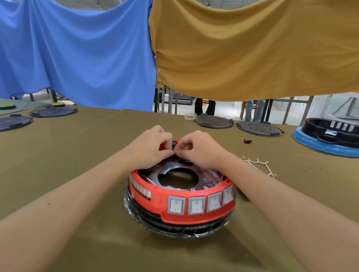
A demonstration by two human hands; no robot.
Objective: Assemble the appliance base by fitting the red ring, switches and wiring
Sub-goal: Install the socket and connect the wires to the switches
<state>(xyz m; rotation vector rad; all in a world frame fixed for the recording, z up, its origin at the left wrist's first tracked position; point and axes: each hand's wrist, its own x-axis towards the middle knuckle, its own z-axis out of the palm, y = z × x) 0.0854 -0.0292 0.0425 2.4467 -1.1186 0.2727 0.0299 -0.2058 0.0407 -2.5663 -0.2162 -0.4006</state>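
Note:
The appliance base (178,226) stands in the middle of the table, black below and wrapped in clear film. A red ring (158,202) sits on top of it, with several grey rocker switches (195,206) along its near side. Inside lies a metal plate (164,167) with a large centre hole. My left hand (150,148) and my right hand (199,151) meet over the ring's far edge. Their fingertips pinch a small metal terminal (175,151) there. Thin white wire runs along the inner right rim.
A loose white wire harness (259,165) with brass terminals lies right of the base. A small black part (247,141) is behind it. Dark round plates (213,121) line the far edge and left side. A black base on a blue ring (330,147) stands far right.

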